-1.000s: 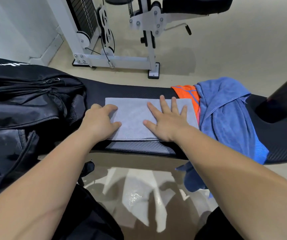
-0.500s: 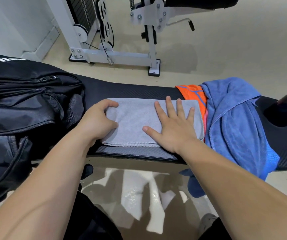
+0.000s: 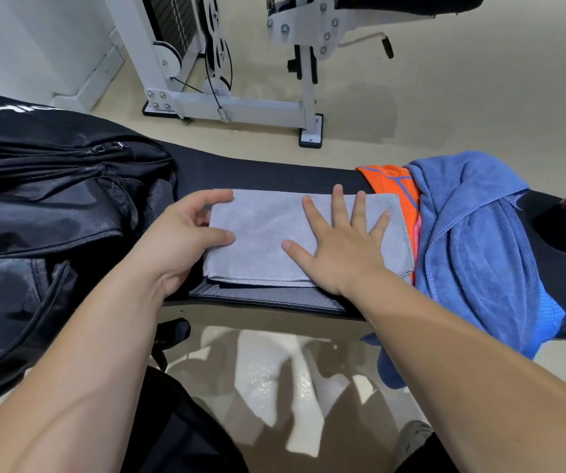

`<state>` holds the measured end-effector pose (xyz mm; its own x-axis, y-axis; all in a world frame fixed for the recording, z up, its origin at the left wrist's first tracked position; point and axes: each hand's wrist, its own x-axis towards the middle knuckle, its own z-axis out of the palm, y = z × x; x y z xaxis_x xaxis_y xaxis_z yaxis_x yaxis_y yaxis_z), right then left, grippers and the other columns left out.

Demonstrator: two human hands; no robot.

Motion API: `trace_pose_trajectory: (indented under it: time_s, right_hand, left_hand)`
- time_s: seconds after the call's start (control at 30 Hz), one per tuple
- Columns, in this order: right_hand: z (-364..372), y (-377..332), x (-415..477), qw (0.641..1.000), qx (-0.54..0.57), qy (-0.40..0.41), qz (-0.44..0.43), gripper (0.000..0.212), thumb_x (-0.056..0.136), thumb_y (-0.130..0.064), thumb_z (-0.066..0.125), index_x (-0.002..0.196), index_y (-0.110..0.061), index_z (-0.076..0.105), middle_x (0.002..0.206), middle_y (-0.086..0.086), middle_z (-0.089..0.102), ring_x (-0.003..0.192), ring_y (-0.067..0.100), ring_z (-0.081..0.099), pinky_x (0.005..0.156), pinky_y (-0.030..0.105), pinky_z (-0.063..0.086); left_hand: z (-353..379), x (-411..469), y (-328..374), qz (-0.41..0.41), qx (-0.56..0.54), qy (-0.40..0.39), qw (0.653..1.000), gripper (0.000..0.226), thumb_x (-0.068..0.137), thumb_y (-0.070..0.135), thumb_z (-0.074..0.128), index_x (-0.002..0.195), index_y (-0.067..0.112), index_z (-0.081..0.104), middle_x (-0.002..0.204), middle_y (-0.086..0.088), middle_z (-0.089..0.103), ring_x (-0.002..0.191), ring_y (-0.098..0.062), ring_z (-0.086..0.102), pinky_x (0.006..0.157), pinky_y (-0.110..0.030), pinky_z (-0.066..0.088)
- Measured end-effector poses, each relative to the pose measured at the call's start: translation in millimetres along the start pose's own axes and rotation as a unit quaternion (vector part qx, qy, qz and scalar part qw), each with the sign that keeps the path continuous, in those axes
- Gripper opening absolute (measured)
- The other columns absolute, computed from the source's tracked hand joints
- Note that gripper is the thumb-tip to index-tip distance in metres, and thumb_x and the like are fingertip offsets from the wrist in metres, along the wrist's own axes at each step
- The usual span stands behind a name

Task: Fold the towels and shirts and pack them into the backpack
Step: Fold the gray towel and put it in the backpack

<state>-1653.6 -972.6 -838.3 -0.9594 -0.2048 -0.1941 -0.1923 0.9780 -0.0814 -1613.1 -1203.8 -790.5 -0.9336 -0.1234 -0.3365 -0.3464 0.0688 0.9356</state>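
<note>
1. I see the grey towel (image 3: 261, 230) folded into a rectangle. It lies flat on the black padded worktop (image 3: 268, 174), between the backpack and a heap of other cloth.
2. The left hand (image 3: 186, 240) holds the towel's left edge, with the thumb on top and the fingers curled round the far left corner.
3. The right hand (image 3: 343, 250) lies flat on the towel's right half. Its fingers are straight and spread wide, the palm presses down, and it grasps nothing.
4. The black backpack (image 3: 53, 206) lies on the worktop's left end, just beside the left hand. I cannot tell whether its main compartment is open.
5. At the towel's right edge, touching it, I see an orange shirt (image 3: 389, 184) under a crumpled blue towel (image 3: 479, 240), which hangs over the worktop's near edge.
6. A white gym machine (image 3: 240, 107) stands on the floor beyond the worktop.
</note>
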Motion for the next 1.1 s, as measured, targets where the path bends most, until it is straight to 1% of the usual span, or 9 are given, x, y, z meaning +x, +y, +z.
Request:
trace_pose_trajectory:
  time_s: [0.2,0.33,0.47,0.6,0.73,0.83,0.93,1.03,1.1]
  right_hand:
    - [2,-32,3,0.999,0.018,-0.028,-0.012,0.087,0.083,-0.085,0.015,0.156,-0.046,-0.011,0.163,0.005,-0.031,0.145,0.04,-0.035,0.107,0.072,-0.019]
    - [-17,-38,9,0.975,0.201,-0.078,-0.042,0.075,0.095,-0.066,0.035,0.158,-0.044,0.002,0.165,-0.001,-0.024,0.148,0.028,-0.032,0.115,0.059,-0.022]
    - [-31,-15,-6,0.896,0.443,0.03,-0.007,0.058,0.1,-0.031,0.053,0.155,-0.027,0.035,0.167,0.002,0.014,0.154,0.02,0.004,0.121,0.029,0.002]
    - [-28,14,-32,0.859,0.495,0.121,0.044,0.04,0.095,-0.014,0.058,0.135,-0.019,0.06,0.126,0.003,0.049,0.12,0.014,0.05,0.095,0.01,0.03]
    - [-20,32,-50,0.78,0.617,0.062,0.08,0.042,0.092,-0.017,0.055,0.133,-0.029,0.057,0.108,-0.004,0.06,0.102,0.011,0.059,0.095,0.032,0.046]
    - [-17,43,-55,0.735,0.67,0.054,0.094,0.037,0.092,-0.02,0.054,0.121,-0.041,0.06,0.104,-0.015,0.066,0.102,0.015,0.064,0.096,0.034,0.049]
    - [-19,49,-60,0.741,0.666,0.045,0.075,0.028,0.096,-0.01,0.053,0.111,-0.026,0.07,0.102,-0.007,0.07,0.093,0.012,0.063,0.089,0.029,0.049]
    - [-22,53,-61,0.776,0.628,0.016,0.062,0.031,0.098,-0.011,0.054,0.123,-0.017,0.071,0.117,-0.006,0.069,0.106,0.007,0.061,0.097,0.025,0.045]
    - [-25,53,-61,0.795,0.603,0.001,0.069,0.033,0.099,-0.014,0.055,0.129,-0.015,0.067,0.131,-0.005,0.065,0.12,0.007,0.057,0.105,0.024,0.041]
  left_hand:
    - [-1,-8,14,0.083,0.047,0.081,0.992,0.059,0.08,-0.014,0.07,0.124,0.025,0.069,0.104,-0.007,0.074,0.082,-0.013,0.069,0.079,-0.032,0.059]
    - [-2,-15,30,0.112,0.152,0.121,0.975,0.061,0.077,-0.002,0.077,0.127,0.032,0.067,0.097,0.001,0.07,0.069,-0.006,0.057,0.073,-0.031,0.053]
    - [13,-25,55,0.152,0.245,0.115,0.95,0.063,0.078,0.005,0.076,0.131,0.036,0.064,0.102,0.005,0.067,0.066,0.002,0.053,0.067,-0.017,0.045]
    - [52,-25,74,0.18,0.31,0.086,0.929,0.061,0.079,0.01,0.074,0.133,0.035,0.063,0.112,0.01,0.059,0.081,0.003,0.055,0.082,-0.022,0.047]
    - [109,-14,64,0.178,0.351,0.01,0.919,0.061,0.08,0.008,0.07,0.136,0.031,0.061,0.118,0.006,0.053,0.098,-0.01,0.054,0.091,-0.02,0.042]
    - [144,-2,40,0.163,0.379,-0.044,0.91,0.056,0.081,0.01,0.072,0.135,0.024,0.063,0.126,0.001,0.054,0.11,-0.011,0.054,0.095,-0.017,0.038]
    - [159,1,25,0.16,0.382,-0.063,0.908,0.033,0.084,0.015,0.071,0.116,0.024,0.074,0.115,0.004,0.066,0.111,-0.012,0.058,0.094,-0.022,0.045]
    - [156,-2,24,0.146,0.341,-0.038,0.928,0.024,0.09,0.007,0.06,0.106,0.021,0.072,0.078,0.019,0.058,0.072,0.003,0.056,0.067,-0.007,0.04]
    - [151,-4,23,0.146,0.327,-0.015,0.934,0.029,0.093,0.003,0.055,0.109,0.022,0.07,0.073,0.02,0.054,0.061,0.003,0.052,0.06,-0.007,0.038]
